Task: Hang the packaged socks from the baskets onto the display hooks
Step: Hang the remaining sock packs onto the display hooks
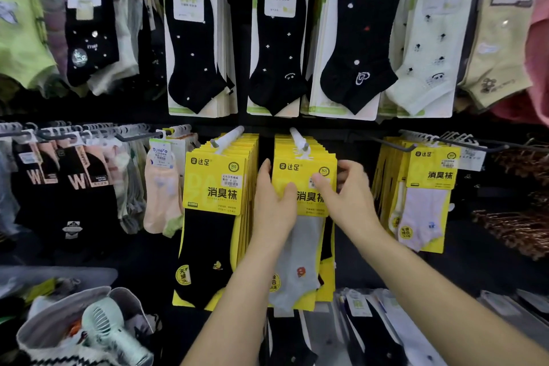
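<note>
The left hand point(274, 202) and right hand point(347, 196) pinch, thumbs in front and fingers point(353, 171) behind, the side edges of a yellow-carded grey sock pack point(306, 163) hanging on a white hook point(298, 140).

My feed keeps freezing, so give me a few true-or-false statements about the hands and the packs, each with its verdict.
1. The left hand and right hand both hold the grey-sock pack. True.
2. The yellow pack just left of it shows a white sock. False: it is a black-sock pack.
3. A fan lies in the bag at lower left. True.
4. The top row holds only white socks. False: several black socks hang there.
</note>
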